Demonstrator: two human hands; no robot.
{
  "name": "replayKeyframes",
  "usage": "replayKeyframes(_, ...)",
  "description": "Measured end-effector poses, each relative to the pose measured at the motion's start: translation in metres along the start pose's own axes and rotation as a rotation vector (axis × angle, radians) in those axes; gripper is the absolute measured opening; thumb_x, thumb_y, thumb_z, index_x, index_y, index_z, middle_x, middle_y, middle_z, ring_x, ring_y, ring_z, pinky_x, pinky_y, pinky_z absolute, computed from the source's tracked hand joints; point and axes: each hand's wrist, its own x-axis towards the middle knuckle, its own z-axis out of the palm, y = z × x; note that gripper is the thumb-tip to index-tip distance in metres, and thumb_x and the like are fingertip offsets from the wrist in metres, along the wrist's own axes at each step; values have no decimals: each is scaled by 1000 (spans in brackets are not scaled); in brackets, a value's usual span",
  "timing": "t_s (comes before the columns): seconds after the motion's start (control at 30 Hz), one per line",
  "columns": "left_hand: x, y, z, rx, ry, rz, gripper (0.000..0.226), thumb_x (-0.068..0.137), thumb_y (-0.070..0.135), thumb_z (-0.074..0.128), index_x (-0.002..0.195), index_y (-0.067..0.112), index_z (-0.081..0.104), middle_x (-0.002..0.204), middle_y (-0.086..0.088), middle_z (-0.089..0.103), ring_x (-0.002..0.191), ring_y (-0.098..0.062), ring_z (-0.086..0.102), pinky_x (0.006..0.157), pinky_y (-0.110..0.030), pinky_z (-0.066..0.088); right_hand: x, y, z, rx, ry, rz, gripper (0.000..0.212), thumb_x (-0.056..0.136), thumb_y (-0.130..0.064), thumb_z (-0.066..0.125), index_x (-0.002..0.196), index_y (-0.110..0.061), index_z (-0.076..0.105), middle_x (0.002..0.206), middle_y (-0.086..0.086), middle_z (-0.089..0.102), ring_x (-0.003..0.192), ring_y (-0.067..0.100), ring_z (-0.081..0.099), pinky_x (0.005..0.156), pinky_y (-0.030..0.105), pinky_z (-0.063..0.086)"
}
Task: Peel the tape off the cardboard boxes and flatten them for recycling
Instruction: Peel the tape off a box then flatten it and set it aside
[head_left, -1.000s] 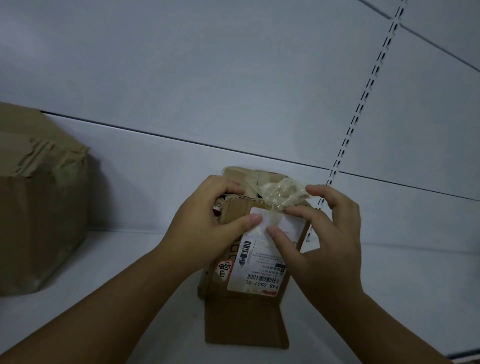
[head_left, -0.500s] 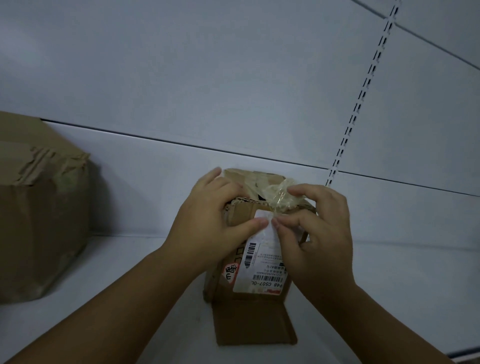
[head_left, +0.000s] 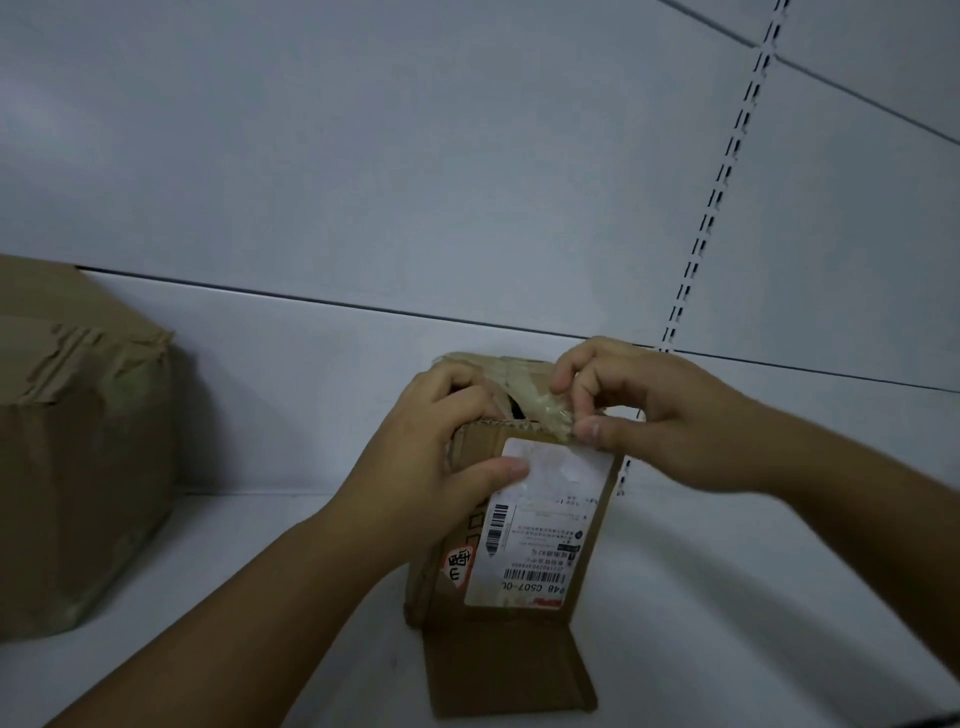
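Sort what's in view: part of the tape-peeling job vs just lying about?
In the job: small brown cardboard box, held by left hand; crumpled clear tape strip, pinched by right hand; large brown taped cardboard box, untouched, likely next.
Lying about: white shelf; white slotted wall rail.

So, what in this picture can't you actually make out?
Head view only:
1. Inside of the small box: the tape covers most of its opening, and the rest is dark.
2. Fingertips of the left hand: curled over the box's top edge, out of sight.
3. Large box: cut off by the frame's left edge.
4. Fine print on the label: too small, and upside down.
5. Where the tape's end sticks: the right hand, pinching it, hides that.
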Motion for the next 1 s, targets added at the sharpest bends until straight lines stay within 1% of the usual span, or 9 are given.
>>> replayKeyframes(0.07, 0, 1, -1, -1, -5, 0, 22, 67, 57, 59, 83, 42, 55, 109, 26, 45, 106, 1, 45, 81, -23, 46, 11, 2, -16, 110, -162, 77, 6, 78, -17, 59, 74, -20, 56, 99, -14, 60, 88, 5, 59, 77, 16, 46)
replayKeyframes(0.17, -1, 1, -3, 17, -27, 16, 31, 68, 58, 59, 85, 33, 61, 107, 22, 49, 105, 1, 47, 82, -19, 45, 30, 12, -43, 442, -259, 238, 4, 79, -13, 58, 77, -11, 55, 88, 4, 64, 77, 12, 62, 70, 21, 52)
replayKeyframes(0.3, -3, 4, -8, -90, -79, -28, 38, 64, 56, 65, 93, 32, 60, 110, 22, 53, 108, 0, 52, 82, -16, 48, 53, 24, -76, 812, 74, 372, 8, 82, -11, 52, 75, -12, 49, 66, 4, 55, 52, 12, 55, 48, 19, 48)
replayKeyframes(0.4, -1, 5, -23, -258, -88, -77, 28, 57, 48, 75, 77, 30, 69, 104, 18, 65, 115, 4, 53, 88, -11, 45, 56, 36, -66, 873, 297, 428, 21, 93, -9, 44, 73, -14, 49, 64, 1, 56, 50, 11, 50, 43, 17, 44)
replayKeyframes(0.5, -2, 6, -42, -362, -55, -104, 20, 54, 39, 79, 62, 23, 70, 95, 5, 72, 111, -6, 60, 90, -16, 48, 46, 39, -49, 1046, 323, 384, 23, 96, -14, 41, 75, -16, 50, 67, -1, 57, 53, 11, 52, 44, 19, 45)
replayKeyframes(0.63, -3, 13, -56, -348, 61, -79, 43, 63, 66, 67, 56, 24, 70, 83, -1, 73, 96, -9, 67, 80, -13, 49, 36, 31, -50, 1247, 382, 313, 25, 95, -18, 38, 76, -15, 54, 71, -1, 62, 55, 10, 58, 47, 19, 45)
replayKeyframes(0.77, 8, 13, -72, -380, 105, -180, 49, 56, 44, 70, 56, -5, 67, 72, -11, 72, 83, -21, 70, 68, -16, 52, 25, 26, -52, 1310, 415, 280, 31, 96, -20, 36, 70, -16, 53, 69, -2, 58, 54, 9, 56, 45, 19, 44)
replayKeyframes(0.87, 26, 24, -89, -253, -27, -232, 44, 48, 49, 79, 58, 8, 66, 71, -12, 70, 75, -26, 69, 67, -24, 54, 14, 26, -51, 1236, 467, 257, 26, 97, -22, 39, 71, -18, 44, 71, -1, 57, 52, 11, 52, 45, 18, 39)
replayKeyframes(1.0, 44, 60, -87, 303, -357, -283, 43, 61, 65, 68, 80, 27, 68, 86, 9, 69, 85, -5, 64, 77, -27, 52, 6, 26, -37, 1197, 521, 288, 16, 95, -26, 43, 79, -22, 45, 85, 7, 64, 60, 17, 54, 45, 20, 39)
